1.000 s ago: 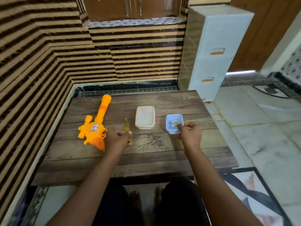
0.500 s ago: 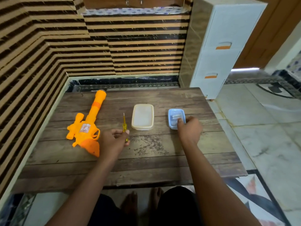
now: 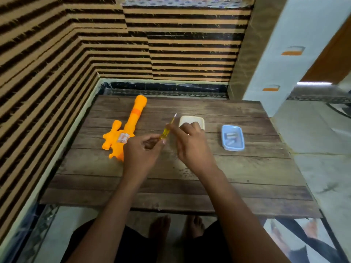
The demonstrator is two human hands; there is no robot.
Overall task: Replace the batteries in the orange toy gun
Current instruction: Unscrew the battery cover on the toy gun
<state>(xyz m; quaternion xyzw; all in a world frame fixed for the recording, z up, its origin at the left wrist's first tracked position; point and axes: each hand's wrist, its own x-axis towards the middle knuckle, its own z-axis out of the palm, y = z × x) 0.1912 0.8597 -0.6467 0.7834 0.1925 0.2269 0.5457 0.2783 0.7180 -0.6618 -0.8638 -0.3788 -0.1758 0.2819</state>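
My left hand (image 3: 144, 149) grips the screwdriver (image 3: 164, 133) low and my right hand (image 3: 191, 143) pinches it higher up, readying it, I reckon, for the orange toy gun (image 3: 133, 120) lying untouched toward the bench (image 3: 190, 186) far-left corner.

One toy gun (image 3: 131, 128), one screwdriver (image 3: 164, 134), white tub (image 3: 190, 117), blue tub (image 3: 234, 148) (two tubs).
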